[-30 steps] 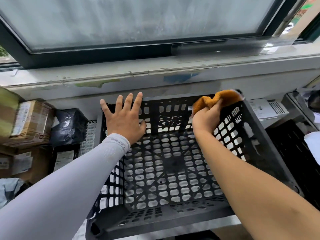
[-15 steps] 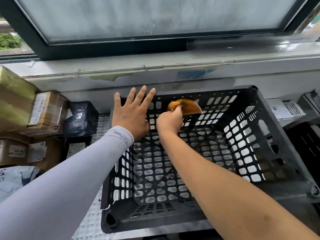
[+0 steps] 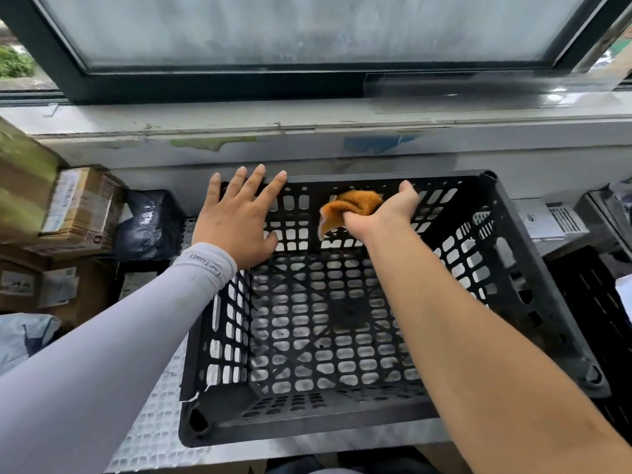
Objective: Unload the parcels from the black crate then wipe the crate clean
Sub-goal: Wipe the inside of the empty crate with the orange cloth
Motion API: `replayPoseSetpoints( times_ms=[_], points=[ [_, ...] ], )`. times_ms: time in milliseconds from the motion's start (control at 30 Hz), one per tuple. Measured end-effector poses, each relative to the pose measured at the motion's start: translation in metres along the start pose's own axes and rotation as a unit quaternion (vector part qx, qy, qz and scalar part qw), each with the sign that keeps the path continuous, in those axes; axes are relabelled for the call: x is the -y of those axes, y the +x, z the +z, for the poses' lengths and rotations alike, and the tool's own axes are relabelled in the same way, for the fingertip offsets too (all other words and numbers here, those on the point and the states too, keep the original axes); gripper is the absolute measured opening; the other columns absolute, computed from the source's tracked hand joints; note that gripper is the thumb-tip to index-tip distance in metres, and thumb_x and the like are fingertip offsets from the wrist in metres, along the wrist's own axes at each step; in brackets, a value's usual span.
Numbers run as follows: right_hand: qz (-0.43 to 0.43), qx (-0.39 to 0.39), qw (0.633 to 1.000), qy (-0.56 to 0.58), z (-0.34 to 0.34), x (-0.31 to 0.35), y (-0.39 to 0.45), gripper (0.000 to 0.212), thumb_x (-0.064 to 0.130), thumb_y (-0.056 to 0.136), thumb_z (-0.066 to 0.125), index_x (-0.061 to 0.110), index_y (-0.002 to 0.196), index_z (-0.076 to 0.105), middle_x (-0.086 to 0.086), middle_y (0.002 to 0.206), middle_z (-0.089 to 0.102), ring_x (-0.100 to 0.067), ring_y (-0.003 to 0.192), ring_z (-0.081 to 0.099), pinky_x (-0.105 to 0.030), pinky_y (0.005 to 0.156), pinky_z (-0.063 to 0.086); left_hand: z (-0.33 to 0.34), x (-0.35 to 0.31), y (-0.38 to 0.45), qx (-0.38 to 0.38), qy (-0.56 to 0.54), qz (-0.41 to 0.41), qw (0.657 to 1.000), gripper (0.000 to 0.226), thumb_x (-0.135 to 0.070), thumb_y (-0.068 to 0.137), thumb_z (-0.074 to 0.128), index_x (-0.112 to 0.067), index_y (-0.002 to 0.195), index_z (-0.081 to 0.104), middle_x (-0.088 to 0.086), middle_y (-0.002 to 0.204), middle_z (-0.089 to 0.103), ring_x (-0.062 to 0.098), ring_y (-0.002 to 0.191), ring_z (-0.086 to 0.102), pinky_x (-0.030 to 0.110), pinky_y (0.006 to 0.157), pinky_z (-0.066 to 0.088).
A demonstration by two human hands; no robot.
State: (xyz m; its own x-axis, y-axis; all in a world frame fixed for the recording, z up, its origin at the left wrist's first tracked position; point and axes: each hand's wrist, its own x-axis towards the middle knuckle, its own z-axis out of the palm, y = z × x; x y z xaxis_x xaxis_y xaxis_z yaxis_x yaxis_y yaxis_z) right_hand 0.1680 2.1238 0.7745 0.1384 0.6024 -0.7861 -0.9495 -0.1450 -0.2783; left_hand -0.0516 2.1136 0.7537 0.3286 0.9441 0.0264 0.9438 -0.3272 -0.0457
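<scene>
The black crate (image 3: 533, 278) sits under the window sill, nothing inside it, so there's plenty of room to move. One orange cloth (image 3: 349, 206), bunched in the right hand (image 3: 386, 213), has slid right along the far wall since half a second ago. The left hand (image 3: 239, 217) lies flat, fingers spread, on the far-left corner. Two cardboard parcels (image 3: 82, 206) and one black bag (image 3: 150, 224) are left of the crate.

Empty black lattice crate (image 3: 342, 323), upright
</scene>
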Motion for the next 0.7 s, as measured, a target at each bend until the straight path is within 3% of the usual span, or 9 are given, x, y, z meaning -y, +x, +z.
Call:
replayPoseSetpoints(
  times_ms=[100,333,533,700],
  points=[
    [0.038,0.031,0.999,-0.005,0.002,-0.026,0.004,0.077,0.067,0.096,0.044,0.022,0.157,0.031,-0.025,0.152,0.039,-0.058,0.136,0.037,-0.079,0.109,0.026,-0.001,0.001,-0.002,-0.002,-0.002,0.001,1.000,0.099,-0.057,0.090,0.057,-0.039,0.164,-0.006,0.004,0.174,0.006,0.028,0.160,0.006,0.057,0.127,0.002],
    [0.049,-0.006,0.996,0.072,0.011,-0.009,0.012,0.064,0.051,0.101,0.044,0.023,0.157,0.030,-0.021,0.155,0.035,-0.052,0.137,0.039,-0.071,0.114,0.031,0.000,0.002,0.000,0.005,-0.002,0.002,1.000,0.098,-0.061,0.090,0.052,-0.039,0.163,-0.009,0.004,0.174,0.003,0.027,0.160,0.003,0.057,0.127,0.000],
    [0.032,-0.030,0.994,0.103,-0.003,0.033,0.024,0.074,0.058,0.100,0.037,0.025,0.163,0.019,-0.021,0.167,0.019,-0.055,0.148,0.021,-0.078,0.114,0.017,0.004,0.002,0.000,0.002,-0.005,0.004,1.000,0.099,-0.062,0.089,0.052,-0.040,0.163,-0.008,0.003,0.174,0.004,0.027,0.160,0.003,0.057,0.127,0.001],
    [-0.017,-0.042,0.997,0.067,-0.018,0.054,0.030,0.079,0.066,0.097,0.036,0.028,0.163,0.018,-0.024,0.166,0.019,-0.061,0.144,0.023,-0.086,0.106,0.015,0.004,0.003,-0.001,-0.004,-0.004,0.002,1.000,0.095,-0.067,0.090,0.048,-0.040,0.163,-0.008,0.003,0.174,0.005,0.027,0.160,0.005,0.057,0.127,0.001]
  ],
)
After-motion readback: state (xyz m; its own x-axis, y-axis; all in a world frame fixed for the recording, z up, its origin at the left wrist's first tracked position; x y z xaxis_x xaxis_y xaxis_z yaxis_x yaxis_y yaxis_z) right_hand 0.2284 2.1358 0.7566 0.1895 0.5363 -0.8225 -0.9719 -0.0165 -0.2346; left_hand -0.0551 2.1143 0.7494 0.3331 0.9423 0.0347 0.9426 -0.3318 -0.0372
